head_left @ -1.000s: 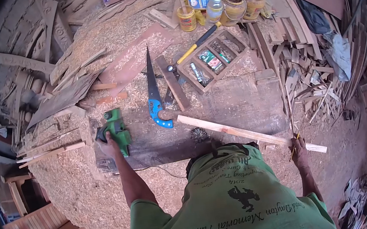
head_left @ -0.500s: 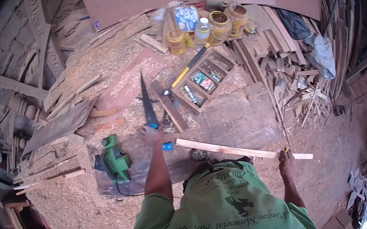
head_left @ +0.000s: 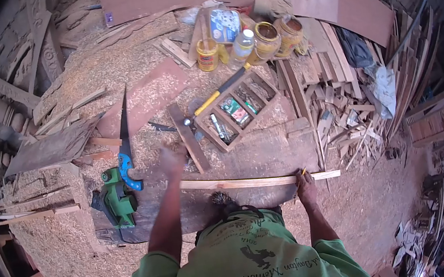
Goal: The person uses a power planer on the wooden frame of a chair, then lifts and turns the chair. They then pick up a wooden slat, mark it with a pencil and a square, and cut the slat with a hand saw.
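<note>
My left hand [head_left: 173, 159] is smeared by motion above the workbench, left of the strip's near end; its fingers cannot be made out. My right hand [head_left: 305, 185] is closed around a pale wooden strip [head_left: 239, 183] near its right end, with a slim yellow pencil [head_left: 304, 171] poking up from the fingers. That strip lies along the bench's front, close to my body. A handsaw [head_left: 124, 123] with a blue handle lies left of my left hand, its blade pointing away. Beside its handle stands a green power planer [head_left: 118, 205].
A divided wooden tray [head_left: 237, 108] holds small hardware, with a yellow-and-black hammer [head_left: 221, 91] along its edge. Behind are jars [head_left: 267, 40] and a clear bottle [head_left: 243, 45]. A dark wood piece [head_left: 188, 137] lies mid-bench. Offcuts [head_left: 341, 103] are heaped right; shavings cover the ground.
The handsaw has moved left, to beside the planer, and my left hand has let go of it. My right hand stays on the strip. The whole view has shifted slightly.
</note>
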